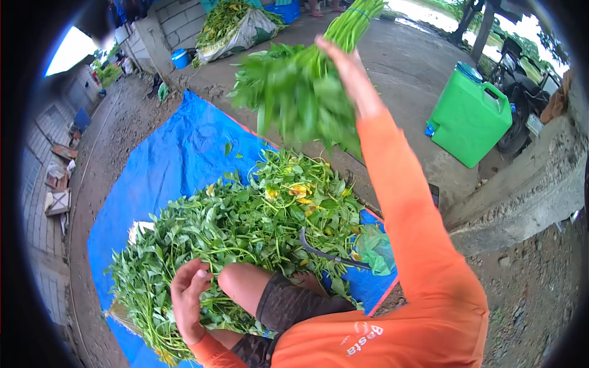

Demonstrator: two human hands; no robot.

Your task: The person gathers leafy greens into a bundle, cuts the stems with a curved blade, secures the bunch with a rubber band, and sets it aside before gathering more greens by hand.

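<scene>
My right hand (pixel 353 70) is raised at the top centre, its fingers against a bundle of leafy green stems (pixel 307 92). The bundle has a thin blue tie near its stem ends, and its leaves hang down, blurred. Low at the left, my left hand (pixel 189 297) is beside my knee with its fingers curled, over a large heap of leafy greens (pixel 215 227). What that hand holds, if anything, is too small to tell. A curved blade (pixel 328 253) lies on the heap's right side. Under the heap is a blue tarp (pixel 162 156).
A green plastic bag (pixel 375 250) lies at the tarp's right edge. A green jerrycan (pixel 471 116) stands at the right beside a motorcycle (pixel 521 86) and a concrete ledge (pixel 521 199). More greens (pixel 230 24) are on a sack at the back, near a blue bucket (pixel 181 59).
</scene>
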